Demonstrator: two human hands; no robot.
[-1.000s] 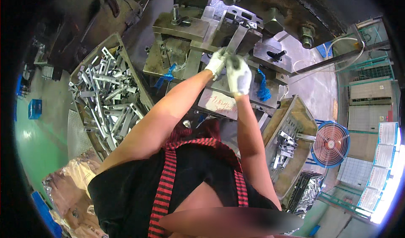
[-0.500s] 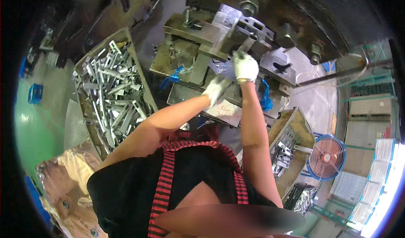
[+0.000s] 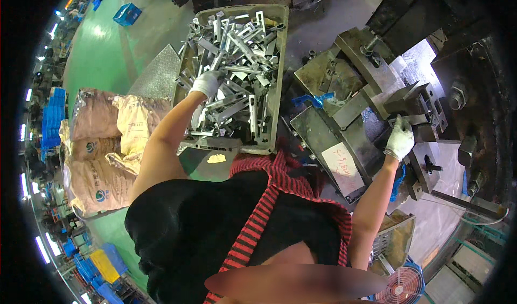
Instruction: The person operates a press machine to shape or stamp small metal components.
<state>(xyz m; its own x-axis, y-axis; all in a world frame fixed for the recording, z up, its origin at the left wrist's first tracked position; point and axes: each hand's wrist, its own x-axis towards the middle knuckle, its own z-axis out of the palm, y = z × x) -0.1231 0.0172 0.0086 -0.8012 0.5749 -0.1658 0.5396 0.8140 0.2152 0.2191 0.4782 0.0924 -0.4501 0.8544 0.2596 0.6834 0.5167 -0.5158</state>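
Observation:
My left hand (image 3: 207, 84), in a white glove, is in the bin (image 3: 282, 50) of metal parts on the left. Its fingers are closed at the lower end of a silvery channel-shaped metal part (image 3: 217, 61); their tips are partly hidden. At the press die (image 3: 385, 83) on the right is my right hand (image 3: 399, 139), also white-gloved. Its fingers are pinched at the near end of a short metal bar (image 3: 413, 119) lying in the die. A card (image 3: 342, 168) with red handwriting lies on the die's near plate.
Large bolts (image 3: 459, 96) stick out of the dark press at the right. Brown sacks (image 3: 99, 180) are stacked at the left. Blue wrapping (image 3: 313, 100) lies by the die. A fan (image 3: 399, 289) and a second bin (image 3: 396, 239) stand at lower right.
The view has swung to the left. My left hand has gone from beside the die to the metal parts in the bin. My right hand has stayed at the die.

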